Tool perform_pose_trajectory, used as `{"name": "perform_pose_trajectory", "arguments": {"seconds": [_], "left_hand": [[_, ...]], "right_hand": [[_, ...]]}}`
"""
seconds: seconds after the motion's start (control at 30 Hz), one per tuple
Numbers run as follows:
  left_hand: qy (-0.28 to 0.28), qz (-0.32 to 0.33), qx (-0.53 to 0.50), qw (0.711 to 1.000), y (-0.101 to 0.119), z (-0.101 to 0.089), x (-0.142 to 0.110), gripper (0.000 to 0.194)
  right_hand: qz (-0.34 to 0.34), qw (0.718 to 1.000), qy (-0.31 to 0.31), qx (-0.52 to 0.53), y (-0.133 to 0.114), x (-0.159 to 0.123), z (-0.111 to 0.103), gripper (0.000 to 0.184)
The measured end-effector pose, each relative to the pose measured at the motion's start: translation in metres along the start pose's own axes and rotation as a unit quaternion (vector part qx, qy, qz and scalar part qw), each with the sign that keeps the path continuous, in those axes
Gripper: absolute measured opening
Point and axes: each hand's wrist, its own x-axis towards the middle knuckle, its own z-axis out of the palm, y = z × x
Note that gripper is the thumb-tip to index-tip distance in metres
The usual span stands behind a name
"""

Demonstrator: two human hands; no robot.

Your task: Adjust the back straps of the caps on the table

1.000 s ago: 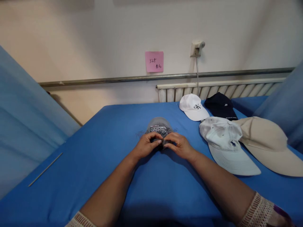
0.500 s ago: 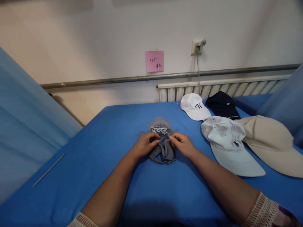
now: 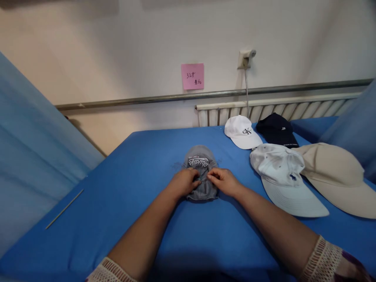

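Note:
A grey baseball cap lies on the blue-covered surface in front of me, its brim pointing away and white "Always" lettering upside down to my view. My left hand rests on the left side of its crown, fingers curled onto the cloth. At the crown's right side, my right hand pinches the fabric between thumb and forefinger. Both hands cover parts of the crown.
To the right lie a white cap, a black cap, a pale cap with a small logo and a beige cap. A thin stick lies left. A radiator stands behind.
The grey cap's crown, crumpled with its rear opening showing before, now looks flatter and smoother. My left hand has shifted slightly right and down over it.

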Motion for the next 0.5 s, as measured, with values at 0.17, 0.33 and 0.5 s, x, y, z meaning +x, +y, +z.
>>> {"name": "perform_pose_trajectory", "arguments": {"seconds": [0.17, 0.33, 0.5], "left_hand": [[0.011, 0.013, 0.049, 0.999, 0.011, -0.005, 0.001, 0.011], [0.199, -0.024, -0.049, 0.978, 0.005, -0.031, -0.008, 0.014], [0.319, 0.018, -0.130, 0.939, 0.004, -0.048, -0.018, 0.011]], "right_hand": [[0.011, 0.997, 0.073, 0.027, 0.002, 0.001, 0.001, 0.016], [0.074, 0.982, 0.169, 0.035, 0.010, 0.005, -0.001, 0.024], [0.112, 0.976, 0.174, 0.067, 0.017, 0.007, 0.000, 0.027]]}}
